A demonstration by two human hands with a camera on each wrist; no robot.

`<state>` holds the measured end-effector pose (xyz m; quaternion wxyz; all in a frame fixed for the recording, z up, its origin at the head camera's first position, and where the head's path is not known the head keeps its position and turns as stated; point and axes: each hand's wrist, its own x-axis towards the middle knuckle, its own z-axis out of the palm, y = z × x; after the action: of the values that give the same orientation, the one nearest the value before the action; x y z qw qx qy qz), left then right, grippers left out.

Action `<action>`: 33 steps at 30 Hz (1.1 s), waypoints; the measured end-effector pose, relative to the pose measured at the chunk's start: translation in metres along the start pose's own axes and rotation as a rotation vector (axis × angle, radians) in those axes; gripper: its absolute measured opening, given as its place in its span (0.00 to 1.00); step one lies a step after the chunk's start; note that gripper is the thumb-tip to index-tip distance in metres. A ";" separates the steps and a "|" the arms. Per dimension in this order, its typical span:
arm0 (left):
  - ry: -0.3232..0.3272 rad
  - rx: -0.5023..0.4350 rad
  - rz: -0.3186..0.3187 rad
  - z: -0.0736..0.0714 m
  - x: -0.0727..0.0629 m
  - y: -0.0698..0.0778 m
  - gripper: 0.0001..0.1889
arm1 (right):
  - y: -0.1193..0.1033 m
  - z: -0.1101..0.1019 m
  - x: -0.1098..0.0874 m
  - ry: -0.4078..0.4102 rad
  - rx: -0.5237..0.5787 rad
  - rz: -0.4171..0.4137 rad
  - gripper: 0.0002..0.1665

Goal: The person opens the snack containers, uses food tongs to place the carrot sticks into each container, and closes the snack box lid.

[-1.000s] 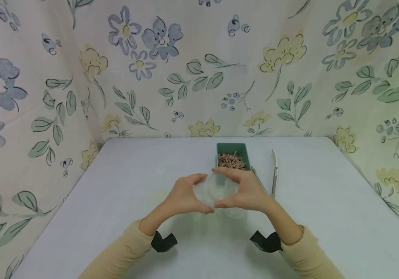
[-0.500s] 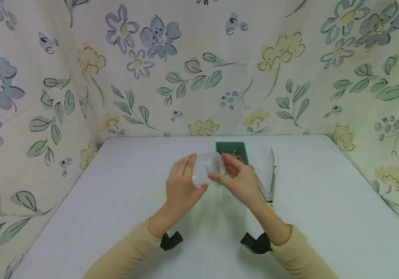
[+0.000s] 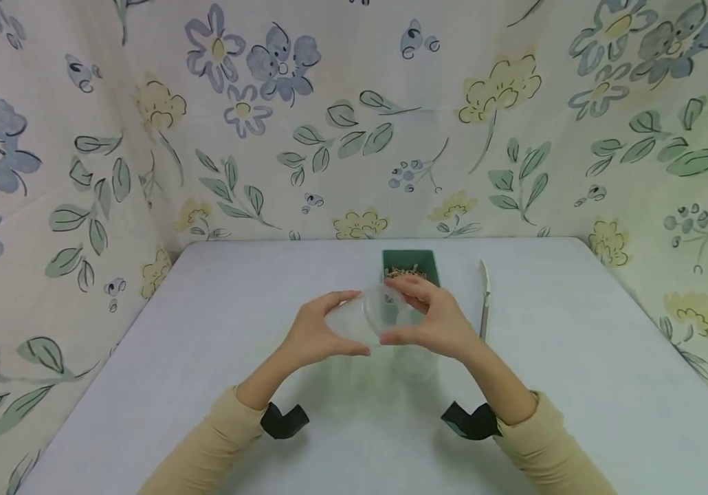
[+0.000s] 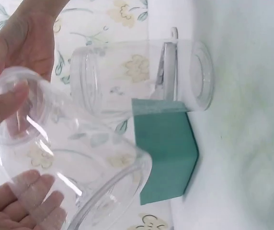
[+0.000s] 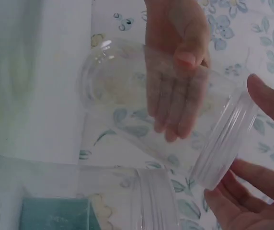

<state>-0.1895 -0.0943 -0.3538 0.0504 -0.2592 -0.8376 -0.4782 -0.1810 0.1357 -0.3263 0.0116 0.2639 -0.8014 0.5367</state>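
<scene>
Both hands hold one clear plastic jar, raised over the table and tilted, its ridged end toward the right. My left hand curves round the jar's body, thumb below and fingers above in the head view. At the ridged end, my right hand grips with thumb and fingers, as the right wrist view shows up close. A second clear jar stands upright on the table just beyond the held one. Behind it sits a green box with brown shredded pieces inside, partly hidden by my right hand.
To the right of the box lies a slim metal utensil with a pale tip, its near end hidden behind my right forearm. The white table reaches back to a floral cloth that also hangs at both sides.
The held jar was raised and turned more sideways half a second ago, and has come back lower since. Both hands have shifted their grip around it. The standing jar and box have stayed put.
</scene>
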 end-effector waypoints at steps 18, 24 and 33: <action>-0.605 -0.392 -0.044 -0.023 0.013 -0.056 0.41 | -0.013 -0.011 -0.018 -0.308 -0.067 -0.247 0.44; -0.319 -0.482 -0.215 -0.020 0.014 -0.079 0.37 | -0.016 0.015 -0.026 -0.375 -0.243 -0.173 0.43; -0.308 -0.490 -0.266 -0.001 0.013 -0.090 0.36 | 0.022 0.075 -0.028 -0.561 -0.523 -0.054 0.43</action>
<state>-0.2440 -0.1265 -0.4187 -0.2037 -0.2212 -0.7219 -0.6232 -0.1465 0.0886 -0.3856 -0.1272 0.4095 -0.8761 0.2205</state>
